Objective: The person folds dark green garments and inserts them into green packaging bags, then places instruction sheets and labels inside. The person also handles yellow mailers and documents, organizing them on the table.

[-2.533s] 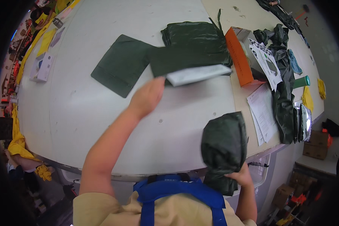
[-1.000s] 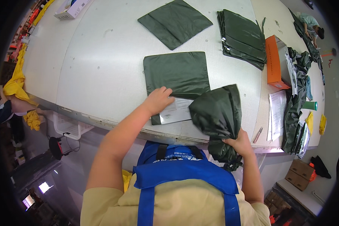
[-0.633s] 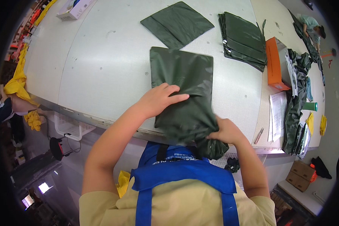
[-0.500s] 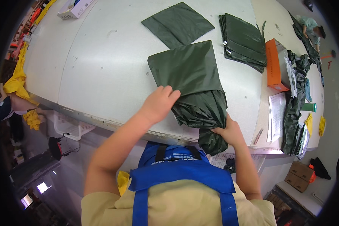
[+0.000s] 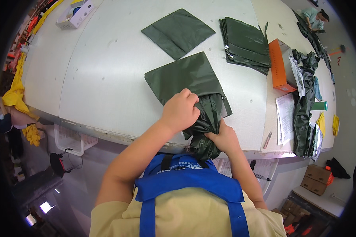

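Note:
A flat, square dark green pouch (image 5: 188,73) of shiny waterproof-looking fabric lies before me near the table's front edge. Crumpled dark green fabric (image 5: 209,108) comes out of its near, open side and hangs over the edge in a bunch. My left hand (image 5: 182,108) is closed at the pouch's near rim, fingers curled on the fabric there. My right hand (image 5: 225,138) is wrapped round the gathered fabric lower down, by the table edge. Beyond lies another dark green square (image 5: 178,33), flat. To its right sits a stack of folded dark green squares (image 5: 247,43).
On the right of the white table (image 5: 106,79) are an orange box (image 5: 279,65), paper sheets (image 5: 284,118), a small cutter-like tool (image 5: 267,140) and piled dark green fabric (image 5: 302,114). A white box (image 5: 75,15) stands far left. Another person (image 5: 314,19) works at far right.
My left hand has moved right and down over the pouch's rim, its fingers more curled. The fabric below the rim is more tightly gathered. The view has shifted slightly.

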